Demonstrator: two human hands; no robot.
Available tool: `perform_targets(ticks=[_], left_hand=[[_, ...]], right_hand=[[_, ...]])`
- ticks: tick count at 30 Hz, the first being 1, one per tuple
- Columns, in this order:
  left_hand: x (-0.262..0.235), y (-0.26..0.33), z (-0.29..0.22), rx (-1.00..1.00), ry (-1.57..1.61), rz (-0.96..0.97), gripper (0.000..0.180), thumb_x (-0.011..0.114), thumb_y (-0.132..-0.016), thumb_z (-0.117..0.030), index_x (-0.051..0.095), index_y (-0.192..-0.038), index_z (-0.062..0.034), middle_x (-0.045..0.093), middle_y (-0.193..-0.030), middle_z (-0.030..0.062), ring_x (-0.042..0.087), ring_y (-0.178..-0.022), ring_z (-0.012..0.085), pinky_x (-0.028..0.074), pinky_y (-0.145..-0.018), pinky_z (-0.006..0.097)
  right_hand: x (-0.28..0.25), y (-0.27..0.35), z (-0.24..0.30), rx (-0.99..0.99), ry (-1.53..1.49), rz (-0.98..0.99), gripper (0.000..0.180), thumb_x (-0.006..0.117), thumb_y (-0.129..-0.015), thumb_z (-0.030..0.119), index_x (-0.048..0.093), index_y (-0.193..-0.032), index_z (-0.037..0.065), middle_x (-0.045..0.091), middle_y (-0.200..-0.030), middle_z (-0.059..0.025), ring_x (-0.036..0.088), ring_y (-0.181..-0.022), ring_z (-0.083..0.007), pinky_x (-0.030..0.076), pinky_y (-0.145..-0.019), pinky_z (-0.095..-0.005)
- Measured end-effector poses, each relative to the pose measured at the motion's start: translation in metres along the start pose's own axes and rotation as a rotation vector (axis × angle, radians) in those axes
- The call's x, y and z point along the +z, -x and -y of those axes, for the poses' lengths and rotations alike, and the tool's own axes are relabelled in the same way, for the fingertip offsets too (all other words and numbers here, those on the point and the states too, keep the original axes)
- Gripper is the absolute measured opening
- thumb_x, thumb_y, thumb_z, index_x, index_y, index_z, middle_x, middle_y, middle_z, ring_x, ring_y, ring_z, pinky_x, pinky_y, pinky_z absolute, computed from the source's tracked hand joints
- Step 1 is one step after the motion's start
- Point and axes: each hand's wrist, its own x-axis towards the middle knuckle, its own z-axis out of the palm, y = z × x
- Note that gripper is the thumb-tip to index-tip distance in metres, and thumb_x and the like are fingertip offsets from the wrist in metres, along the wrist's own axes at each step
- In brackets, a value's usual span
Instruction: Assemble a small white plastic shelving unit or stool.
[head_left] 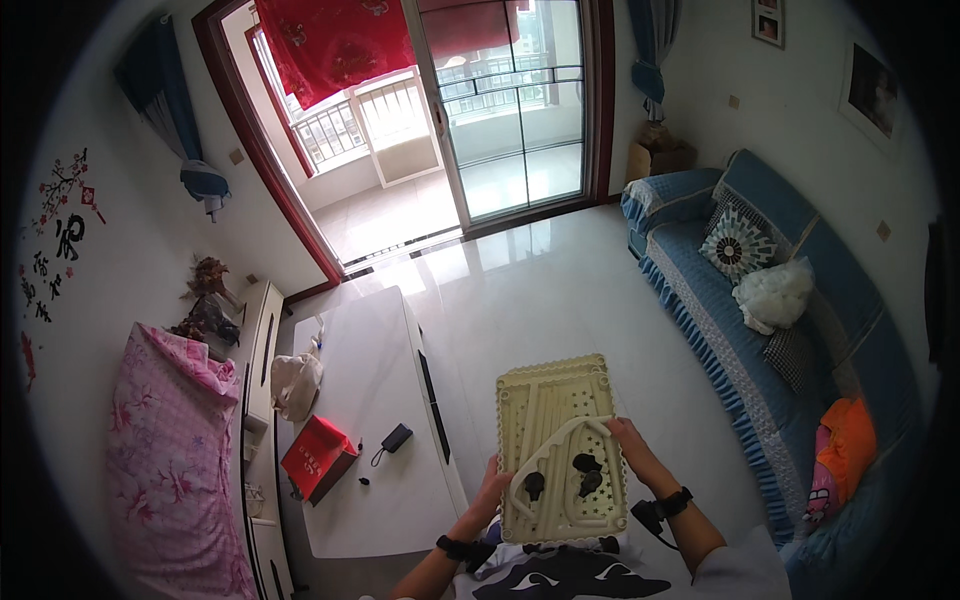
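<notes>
My left hand [490, 492] and my right hand [636, 447] hold a cream plastic tray [551, 368] by its two long sides, in front of my body. Its rim is scalloped and its floor has small star-shaped holes. Inside lie a bent pale tube [570, 432], some straight pale rods [537, 412] and several black castors [535, 486]. The right fingers are at the rim near one end of the bent tube. On the left, the fingers are mostly hidden behind the tray's side.
A white low table [350, 365] to my left bears a red paper bag [320, 457], a dark small box [397, 437] and a cream cloth bag [296, 386]. A blue sofa [685, 262] with cushions lines the right wall. Ahead is a sliding glass door [515, 130].
</notes>
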Motion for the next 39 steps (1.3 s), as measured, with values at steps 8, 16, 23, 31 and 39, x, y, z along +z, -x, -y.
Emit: perform_targets(ticks=[8, 16, 23, 31, 39], left_hand=[[-0.096, -0.210, -0.095, -0.036, -0.002, -0.091, 0.057, 0.045, -0.085, -0.024, 0.032, -0.136, -0.0014, 0.049, -0.119, 0.0143, 0.049, -0.106, 0.0229, 0.042, -0.093, 0.033], [-0.162, -0.418, -0.316, 0.090, -0.362, 0.181, 0.070, 0.047, -0.085, -0.029, 0.023, -0.141, 0.0044, 0.031, -0.138, 0.0216, 0.034, -0.128, 0.0298, 0.028, -0.108, 0.036], [-0.240, -0.606, -0.393, 0.112, -0.432, 0.176, 0.072, 0.047, -0.087, -0.027, 0.016, -0.145, 0.0018, 0.035, -0.138, 0.0184, 0.034, -0.130, 0.0257, 0.028, -0.108, 0.033], [-0.366, -0.765, -0.520, 0.141, -0.250, -0.117, 0.078, 0.054, -0.084, -0.029, 0.016, -0.144, 0.0026, 0.043, -0.129, 0.0210, 0.041, -0.122, 0.0273, 0.032, -0.104, 0.035], [-0.506, -0.855, -0.632, 0.145, 0.184, -0.422, 0.062, 0.047, -0.078, -0.013, 0.028, -0.136, -0.0019, 0.045, -0.128, 0.0153, 0.046, -0.118, 0.0246, 0.036, -0.101, 0.036]], right_hand=[[0.030, -0.227, 0.063, 0.080, -0.219, 0.114, 0.092, 0.051, -0.087, 0.062, 0.024, -0.143, -0.005, 0.042, -0.136, -0.0207, 0.040, -0.128, -0.0276, 0.031, -0.106, -0.0369], [0.044, -0.412, 0.201, 0.002, -0.420, 0.133, 0.092, 0.060, -0.084, 0.052, 0.011, -0.149, 0.010, 0.031, -0.143, -0.0166, 0.037, -0.130, -0.0300, 0.039, -0.102, -0.0466], [0.063, -0.633, 0.259, -0.073, -0.369, 0.155, 0.092, 0.057, -0.080, 0.054, 0.016, -0.148, 0.007, 0.037, -0.140, -0.0157, 0.041, -0.128, -0.0278, 0.040, -0.102, -0.0422], [0.139, -0.932, 0.425, -0.093, -0.486, 0.564, 0.081, 0.056, -0.079, 0.041, 0.026, -0.143, 0.002, 0.043, -0.136, -0.0157, 0.041, -0.128, -0.0241, 0.034, -0.106, -0.0376], [0.292, -1.150, 0.585, -0.117, -0.231, 0.753, 0.090, 0.062, -0.075, 0.029, 0.016, -0.147, 0.001, 0.032, -0.146, -0.0193, 0.034, -0.134, -0.0282, 0.027, -0.110, -0.0376]])
